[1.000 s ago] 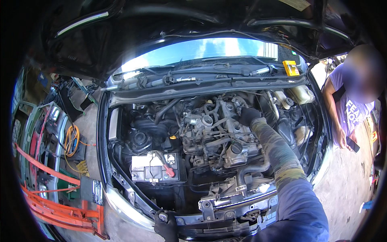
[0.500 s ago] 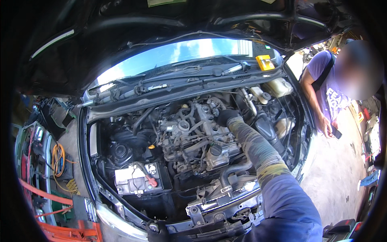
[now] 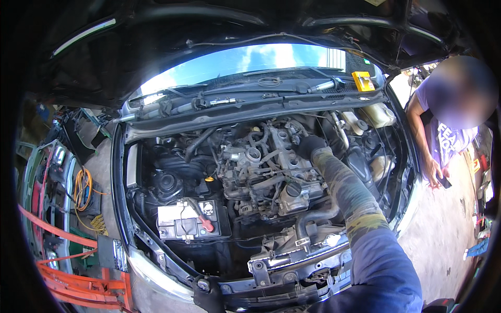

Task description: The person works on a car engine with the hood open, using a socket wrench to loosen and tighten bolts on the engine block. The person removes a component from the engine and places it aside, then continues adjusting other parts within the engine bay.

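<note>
An engine [image 3: 271,169] fills the middle of the open bay, its cover off and a row of round holes showing along its top. My right hand [image 3: 312,146], in a dark glove, reaches in from the lower right to the far right side of that engine. Its fingers are hidden against the dark parts, so I cannot see what they touch. At the lower edge, my left hand [image 3: 207,296] wears a black glove and lies at the front panel [image 3: 229,288], beside the left headlight. Shadow blurs its fingers. A black oil filler cap [image 3: 293,189] sits on the engine's near end.
A battery [image 3: 188,221] with a red terminal cover stands left of the engine. Tools, among them a silver socket piece [image 3: 225,101], lie along the windscreen cowl near a yellow box [image 3: 364,81]. Overhead hangs the raised bonnet [image 3: 219,26]. A person [image 3: 430,130] holding a phone stands right.
The view has shifted, so the car appears further right and slightly higher. My right hand stays at the same part of the engine. More of my left glove shows at the front panel.
</note>
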The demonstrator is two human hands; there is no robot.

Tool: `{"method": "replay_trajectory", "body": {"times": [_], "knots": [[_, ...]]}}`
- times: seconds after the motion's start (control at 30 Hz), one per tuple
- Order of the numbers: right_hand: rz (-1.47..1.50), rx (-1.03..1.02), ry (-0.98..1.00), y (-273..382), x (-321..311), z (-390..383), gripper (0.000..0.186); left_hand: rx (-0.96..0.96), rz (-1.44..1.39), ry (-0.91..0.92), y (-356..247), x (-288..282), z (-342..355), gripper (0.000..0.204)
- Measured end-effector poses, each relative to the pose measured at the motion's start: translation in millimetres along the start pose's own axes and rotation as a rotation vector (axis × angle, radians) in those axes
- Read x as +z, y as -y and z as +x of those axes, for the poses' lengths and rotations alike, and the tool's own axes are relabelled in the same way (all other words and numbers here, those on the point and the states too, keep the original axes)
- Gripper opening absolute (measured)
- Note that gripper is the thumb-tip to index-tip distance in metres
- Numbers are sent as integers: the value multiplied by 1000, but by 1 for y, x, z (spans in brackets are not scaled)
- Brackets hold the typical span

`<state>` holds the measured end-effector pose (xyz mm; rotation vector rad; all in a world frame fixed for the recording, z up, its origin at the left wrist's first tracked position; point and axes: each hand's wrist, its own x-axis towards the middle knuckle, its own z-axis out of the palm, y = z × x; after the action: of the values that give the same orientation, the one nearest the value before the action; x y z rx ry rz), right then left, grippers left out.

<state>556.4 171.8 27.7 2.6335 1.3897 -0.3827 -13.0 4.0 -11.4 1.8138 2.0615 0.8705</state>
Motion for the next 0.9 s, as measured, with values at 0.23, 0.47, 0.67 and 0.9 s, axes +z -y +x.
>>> {"method": "replay_trajectory", "body": {"times": [0.23,0.47,0.67,0.9], "knots": [[-101,-400,51,-12,34,47,48,0,14,48,6,-2,1,21],[84,3,6,2,-7,-9,56,-28,-17,59,0,-3,0,20],[-67,-136,90,-1,14,20,37,3,-31,32,2,-1,1,21],[75,-44,-10,0,3,5,44,-58,-34,37,-5,-2,0,21]]}}
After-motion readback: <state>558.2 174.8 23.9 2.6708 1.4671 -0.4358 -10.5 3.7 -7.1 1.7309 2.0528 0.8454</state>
